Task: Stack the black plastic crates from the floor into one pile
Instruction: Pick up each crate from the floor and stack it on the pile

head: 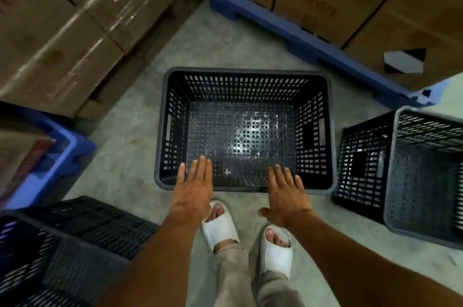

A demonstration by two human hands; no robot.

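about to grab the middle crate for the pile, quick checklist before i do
1. Middle crate empty: ok.
2. Left hand free and open: ok.
3. Right hand free and open: ok.
4. Grip on the rim: not ok, both hands hover over the near edge.
5. Side handle slots clear: ok.
6. Feet clear of the crate: ok, white slippers just short of it.

1. The black slotted plastic crate at lower left (57, 251) is cut by the left and bottom edges and blurred.
2. The black slotted plastic crate at right (423, 176) runs off the right edge.
3. Red lettering on the brown cardboard boxes (313, 1) is too blurred to read (partly cropped too).
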